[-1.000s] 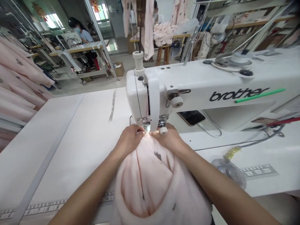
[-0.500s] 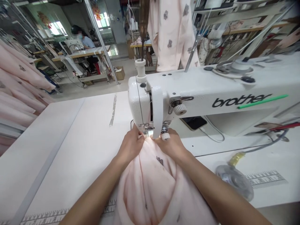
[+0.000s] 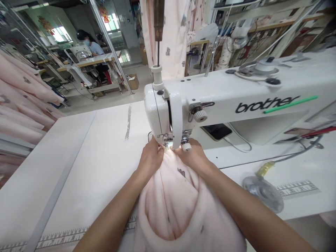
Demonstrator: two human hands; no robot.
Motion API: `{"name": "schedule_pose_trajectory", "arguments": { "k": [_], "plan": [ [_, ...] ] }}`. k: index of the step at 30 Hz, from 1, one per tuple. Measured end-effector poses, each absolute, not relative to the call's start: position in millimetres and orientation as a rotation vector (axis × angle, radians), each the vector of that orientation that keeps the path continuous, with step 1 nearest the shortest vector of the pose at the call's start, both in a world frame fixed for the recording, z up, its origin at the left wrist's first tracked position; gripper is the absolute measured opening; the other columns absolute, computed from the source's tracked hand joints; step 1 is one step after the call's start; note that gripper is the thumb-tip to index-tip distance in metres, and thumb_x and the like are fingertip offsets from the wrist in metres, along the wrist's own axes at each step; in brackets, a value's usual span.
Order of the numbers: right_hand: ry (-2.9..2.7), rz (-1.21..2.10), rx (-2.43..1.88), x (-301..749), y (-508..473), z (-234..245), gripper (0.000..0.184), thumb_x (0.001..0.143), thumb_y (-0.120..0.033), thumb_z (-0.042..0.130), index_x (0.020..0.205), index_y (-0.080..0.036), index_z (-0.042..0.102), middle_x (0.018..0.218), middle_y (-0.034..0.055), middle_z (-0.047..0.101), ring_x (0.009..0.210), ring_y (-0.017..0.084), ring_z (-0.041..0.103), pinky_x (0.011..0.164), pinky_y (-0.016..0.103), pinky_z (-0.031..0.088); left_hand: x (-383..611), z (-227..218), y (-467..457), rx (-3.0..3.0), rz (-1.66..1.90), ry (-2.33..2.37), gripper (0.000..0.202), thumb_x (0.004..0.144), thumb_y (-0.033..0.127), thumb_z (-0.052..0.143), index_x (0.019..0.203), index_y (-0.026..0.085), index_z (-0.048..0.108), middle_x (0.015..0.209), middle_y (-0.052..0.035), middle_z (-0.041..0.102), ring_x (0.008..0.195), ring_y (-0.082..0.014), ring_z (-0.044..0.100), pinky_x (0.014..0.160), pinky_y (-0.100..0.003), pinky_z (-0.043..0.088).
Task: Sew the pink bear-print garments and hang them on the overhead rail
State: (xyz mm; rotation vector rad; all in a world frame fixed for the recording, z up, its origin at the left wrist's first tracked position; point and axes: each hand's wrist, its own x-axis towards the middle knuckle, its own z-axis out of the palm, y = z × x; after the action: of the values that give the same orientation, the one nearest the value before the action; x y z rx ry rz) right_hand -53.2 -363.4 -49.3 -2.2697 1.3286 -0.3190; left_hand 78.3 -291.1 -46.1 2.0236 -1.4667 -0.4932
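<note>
Behind everything stretches a sewing room (image 3: 138,93), pink clothes (image 3: 23,91) hanging at the left. On the white table (image 3: 105,157) stands a sewing machine (image 3: 223,101). Pink cloth (image 3: 180,185) runs from its needle area toward the person. The left hand (image 3: 151,155) pinches the cloth near the needle; the right hand (image 3: 193,154) lies on it opposite, fingertips partly hidden, so its grip I cannot tell. A phone (image 3: 217,132) lies under the machine's arm.

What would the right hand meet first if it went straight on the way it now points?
The right hand, on the pink fabric, would probably first meet the needle area of the sewing machine; the depth is unclear.
</note>
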Motion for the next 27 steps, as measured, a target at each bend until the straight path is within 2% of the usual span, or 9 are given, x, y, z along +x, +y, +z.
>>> {"name": "schedule_pose_trajectory", "arguments": {
  "k": [4,10,16,21,24,27],
  "plan": [
    [1.349,-0.317,-2.276,-52,-365,-52,0.015,0.078,-0.028,0.055,0.070,-0.017,0.060,0.071,0.0049,0.062,0.062,0.019,0.055,0.051,0.026,0.033,80,-48,-292,2.007,-0.486,-1.448,0.020,0.077,0.017,0.042,0.093,0.019,0.053,0.089,-0.0037,0.063,0.081,-0.0205,0.057,0.066,-0.029,0.041],
    [1.386,-0.341,-2.277,-49,-367,-55,0.017,0.080,-0.030,0.054,0.072,-0.017,0.062,0.072,0.0064,0.064,0.066,0.022,0.058,0.053,0.027,0.035,81,-50,-296,2.036,-0.438,-1.456,0.019,0.077,0.017,0.043,0.093,0.018,0.054,0.085,-0.0042,0.064,0.078,-0.0210,0.058,0.065,-0.029,0.041],
    [1.410,-0.322,-2.328,-45,-369,-54,0.010,0.078,-0.020,0.053,0.075,-0.016,0.063,0.074,0.0079,0.064,0.069,0.023,0.059,0.054,0.027,0.036,82,-49,-300,2.062,-0.370,-1.479,0.025,0.079,0.018,0.043,0.101,0.016,0.053,0.099,-0.0078,0.063,0.089,-0.0241,0.059,0.071,-0.031,0.043],
    [1.425,-0.305,-2.345,-43,-369,-54,0.013,0.080,-0.020,0.050,0.076,-0.016,0.062,0.077,0.0086,0.064,0.072,0.023,0.059,0.057,0.027,0.037,83,-47,-300,2.062,-0.343,-1.507,0.026,0.080,0.018,0.042,0.104,0.016,0.053,0.103,-0.0097,0.062,0.099,-0.0271,0.057,0.080,-0.035,0.043],
    [1.371,-0.315,-2.309,-49,-369,-54,0.012,0.080,-0.022,0.051,0.075,-0.017,0.061,0.076,0.0074,0.063,0.072,0.023,0.058,0.059,0.027,0.037,84,-46,-297,2.035,-0.356,-1.525,0.030,0.081,0.020,0.042,0.109,0.016,0.050,0.109,-0.0095,0.060,0.103,-0.0265,0.055,0.083,-0.035,0.042],
    [1.134,-0.459,-2.224,-62,-371,-54,0.010,0.081,-0.026,0.053,0.080,-0.018,0.059,0.080,0.0039,0.063,0.075,0.020,0.057,0.062,0.025,0.038,85,-45,-294,2.011,-0.392,-1.518,0.031,0.080,0.021,0.043,0.110,0.016,0.049,0.106,-0.0080,0.061,0.101,-0.0251,0.056,0.082,-0.033,0.042]
  ]
}}
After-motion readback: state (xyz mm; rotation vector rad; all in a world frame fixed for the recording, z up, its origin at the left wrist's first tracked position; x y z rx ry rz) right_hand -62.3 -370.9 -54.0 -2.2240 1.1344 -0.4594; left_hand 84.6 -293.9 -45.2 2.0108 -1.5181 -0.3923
